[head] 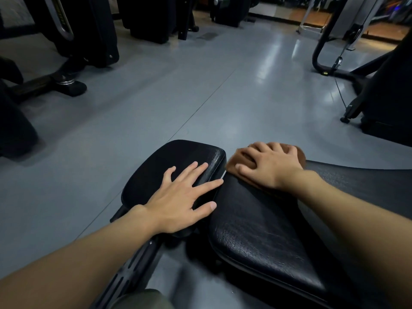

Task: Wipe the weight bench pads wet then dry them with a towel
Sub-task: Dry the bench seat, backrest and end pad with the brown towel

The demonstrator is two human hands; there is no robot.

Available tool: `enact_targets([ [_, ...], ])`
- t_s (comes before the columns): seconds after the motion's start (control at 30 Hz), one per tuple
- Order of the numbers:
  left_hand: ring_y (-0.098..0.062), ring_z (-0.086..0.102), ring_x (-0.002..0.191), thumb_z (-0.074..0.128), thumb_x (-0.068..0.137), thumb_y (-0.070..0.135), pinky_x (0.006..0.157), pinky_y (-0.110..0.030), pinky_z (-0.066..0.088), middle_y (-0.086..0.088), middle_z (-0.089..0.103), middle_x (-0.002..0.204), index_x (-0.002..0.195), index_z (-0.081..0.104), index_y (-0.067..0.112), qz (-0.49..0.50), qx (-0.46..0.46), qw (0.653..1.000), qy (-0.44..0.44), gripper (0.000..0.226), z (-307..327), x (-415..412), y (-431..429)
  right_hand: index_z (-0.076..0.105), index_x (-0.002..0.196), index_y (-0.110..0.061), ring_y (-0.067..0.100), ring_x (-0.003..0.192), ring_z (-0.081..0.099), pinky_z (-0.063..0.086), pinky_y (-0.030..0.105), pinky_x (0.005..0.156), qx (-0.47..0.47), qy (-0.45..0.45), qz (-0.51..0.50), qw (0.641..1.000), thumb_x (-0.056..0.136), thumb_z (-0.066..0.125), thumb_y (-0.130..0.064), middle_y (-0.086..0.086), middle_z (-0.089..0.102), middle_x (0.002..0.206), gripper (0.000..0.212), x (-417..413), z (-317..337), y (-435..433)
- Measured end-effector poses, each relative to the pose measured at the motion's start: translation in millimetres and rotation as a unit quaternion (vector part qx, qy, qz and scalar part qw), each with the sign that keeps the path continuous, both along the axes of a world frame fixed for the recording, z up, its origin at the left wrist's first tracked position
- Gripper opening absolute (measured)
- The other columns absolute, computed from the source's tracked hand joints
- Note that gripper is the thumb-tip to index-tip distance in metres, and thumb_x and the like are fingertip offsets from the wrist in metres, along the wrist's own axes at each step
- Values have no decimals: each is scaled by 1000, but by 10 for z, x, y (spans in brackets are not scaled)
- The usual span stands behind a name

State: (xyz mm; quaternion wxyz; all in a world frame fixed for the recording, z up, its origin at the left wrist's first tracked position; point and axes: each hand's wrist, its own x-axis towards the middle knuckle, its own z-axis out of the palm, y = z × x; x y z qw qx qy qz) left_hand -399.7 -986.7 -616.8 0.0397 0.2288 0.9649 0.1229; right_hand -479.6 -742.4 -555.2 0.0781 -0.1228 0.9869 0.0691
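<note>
Most of cloth (pixel 234 162) (under right hand (pixel 267 166))

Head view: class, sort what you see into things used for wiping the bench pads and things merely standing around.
In use: small pad, large pad, brown cloth under the right hand, left hand resting on the small pad.
Just around: grey floor, dark machine at left, cable machine at right.

Glossy grey floor (pixel 156 90), dark gym machines (pixel 84 30), dim light
</note>
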Motion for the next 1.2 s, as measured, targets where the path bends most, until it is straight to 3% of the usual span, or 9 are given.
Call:
enact_targets([
  [0.1, -10, -12, 152, 11, 91, 70, 120, -55, -2, 8, -2, 167, 151, 13, 55, 0, 14, 1000, 8, 62, -8, -6, -7, 34, 142, -49, 29, 139, 29, 22, 63, 105, 16, -8, -10, 1000, 85, 17, -78, -8, 36, 151, 66, -67, -32, -58],
  [0.37, -4, -5, 152, 7, 89, 56, 121, -50, 1, 13, 8, 166, 147, 27, 33, 21, 59, 998, 11, 66, 7, 2, 5, 25, 149, -46, 27, 152, 4, 1, 68, 113, 4, 13, 101, 995, 81, 9, -78, -9, 11, 165, 77, 716, -31, -223],
  [0.43, -3, -4, 151, 7, 88, 54, 121, -50, 1, 13, 10, 166, 143, 30, 33, 20, 64, 998, 9, 64, 15, 2, 11, 32, 148, -46, 32, 152, 10, 3, 70, 112, -7, 16, 140, 990, 81, 13, -77, -6, 17, 165, 77, 1004, -36, -251],
  [0.53, -2, -5, 151, 7, 87, 51, 121, -50, 1, 13, 9, 166, 142, 31, 32, 23, 64, 998, 8, 63, 23, 0, 11, 54, 137, -42, 39, 142, 37, 23, 74, 106, -23, 43, 204, 978, 81, 36, -76, 0, 45, 153, 68, 1307, -79, -200],
  [0.63, -1, -6, 151, 8, 87, 51, 121, -50, 1, 13, 9, 166, 144, 31, 32, 24, 67, 997, 9, 64, 32, 4, 17, 56, 134, -44, 36, 139, 43, 31, 71, 104, -43, 45, 226, 972, 79, 41, -80, -3, 49, 150, 67, 1372, -114, -116],
  [0.8, 1, -1, 150, 20, 96, 45, 123, -45, -1, 15, 15, 164, 143, 32, 30, 42, 90, 995, -15, 50, 58, 19, 60, 33, 146, -50, 24, 152, 8, 4, 64, 116, -55, 11, 109, 992, 80, 16, -83, -12, 17, 164, 75, 743, -20, -105],
  [0.97, -7, 38, 135, 28, 104, 38, 120, -47, 16, 13, 46, 139, 131, 37, 28, 99, 74, 991, -52, 31, 369, -59, 256, 35, 144, -48, 25, 150, 5, -1, 68, 113, -55, 9, 24, 998, 86, 23, -79, -11, 18, 162, 67, 173, -85, -70],
  [1.1, -3, 23, 144, 34, 102, 42, 119, -41, 18, 14, 35, 151, 139, 35, 29, 58, 63, 996, -12, 40, 475, 33, 507, 38, 144, -44, 25, 149, 8, -1, 65, 115, -70, 21, 16, 997, 89, 26, -75, -8, 22, 161, 64, 156, -61, -17],
  [1.2, 1, 16, 147, 38, 96, 62, 120, -33, 16, 17, 17, 163, 147, 34, 33, 8, 52, 998, -29, 59, 470, 99, 664, 38, 145, -42, 25, 149, 11, 0, 63, 116, -73, 31, 2, 997, 90, 27, -73, -6, 24, 161, 63, 182, -21, 128],
])
